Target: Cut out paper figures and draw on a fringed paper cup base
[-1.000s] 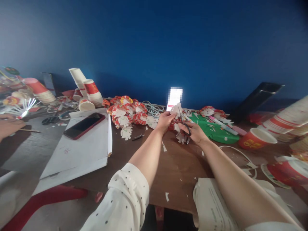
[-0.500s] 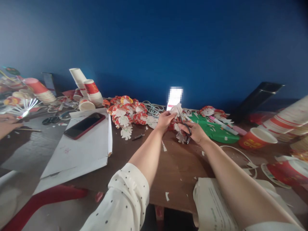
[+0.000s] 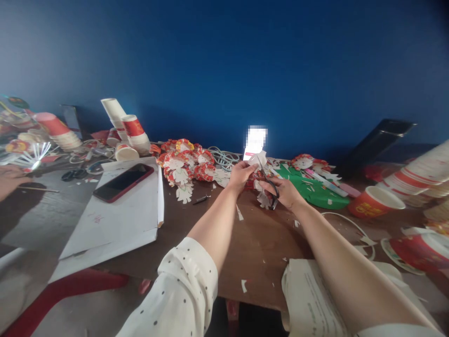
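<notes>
Both hands meet near the centre of the frame. The left hand (image 3: 242, 176) is pinched closed, thumb against fingers, on a white paper piece (image 3: 259, 158), which stands out above the fingertips. The right hand (image 3: 286, 193) is curled round the handles of a pair of black-handled scissors (image 3: 271, 181); from my remote station I cannot tell how far the blades are parted. I judge that the left grip sits low on the paper to leave its upper part free to the blades, and that the raised forearms keep the work clear of the tabletop (image 3: 256, 248).

The scissors' long axis runs obliquely, handles at lower right, tips up the frame and slightly leftward, away from the wearer, meeting or overlapping the paper. The paper points upward; its long axis is too small for me to resolve.

Directly behind, at upper centre, a lit screen (image 3: 253, 145) stands near-upright at the blue wall (image 3: 196, 70), presumably propped so that the wearer can see it while working. Red-ruffled paper cut-outs (image 3: 178, 164) lie heaped left of centre; a green sheet (image 3: 317, 193), right of centre, bears scraps. At left, a red-cased smartphone (image 3: 123, 183) rests flat on a white board (image 3: 121, 229). A co-worker's hand (image 3: 12, 180) shows at the left edge.
</notes>
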Demonstrator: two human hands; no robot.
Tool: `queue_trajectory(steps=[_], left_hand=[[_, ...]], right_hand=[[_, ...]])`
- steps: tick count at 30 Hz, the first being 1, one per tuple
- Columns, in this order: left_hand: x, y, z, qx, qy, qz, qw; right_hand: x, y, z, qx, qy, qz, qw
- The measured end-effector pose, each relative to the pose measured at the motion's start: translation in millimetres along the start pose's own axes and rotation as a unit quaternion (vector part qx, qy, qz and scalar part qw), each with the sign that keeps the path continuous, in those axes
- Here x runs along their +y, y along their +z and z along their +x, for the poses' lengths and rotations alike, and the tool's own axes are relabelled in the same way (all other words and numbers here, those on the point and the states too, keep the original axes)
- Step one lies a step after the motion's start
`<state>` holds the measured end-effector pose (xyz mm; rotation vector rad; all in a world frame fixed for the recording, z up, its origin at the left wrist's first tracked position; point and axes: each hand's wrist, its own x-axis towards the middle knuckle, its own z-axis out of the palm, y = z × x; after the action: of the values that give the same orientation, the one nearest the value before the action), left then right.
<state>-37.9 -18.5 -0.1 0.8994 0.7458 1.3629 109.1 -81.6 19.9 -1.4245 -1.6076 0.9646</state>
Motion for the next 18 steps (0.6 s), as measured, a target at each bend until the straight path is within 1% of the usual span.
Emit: queue_trajectory(steps=[9,13,18], left_hand=[[-3.7,-2.4,2.7,0.001,0.014,0.014,1.0],[-2.6,-1.6,1.4,0.013,0.008,0.018,1.0],[-2.2,-0.2,0.4,0.008,0.0,-0.003,1.0]], right_hand=[[2.3,0.4,1.3,-0.002,-0.007,-0.01,1.0],[-1.3,0.5,-0.2,0.0,-0.01,-0.019,1.0],[-3.7,1.1,-1.4,0.007,-0.01,-0.028,1.0]])
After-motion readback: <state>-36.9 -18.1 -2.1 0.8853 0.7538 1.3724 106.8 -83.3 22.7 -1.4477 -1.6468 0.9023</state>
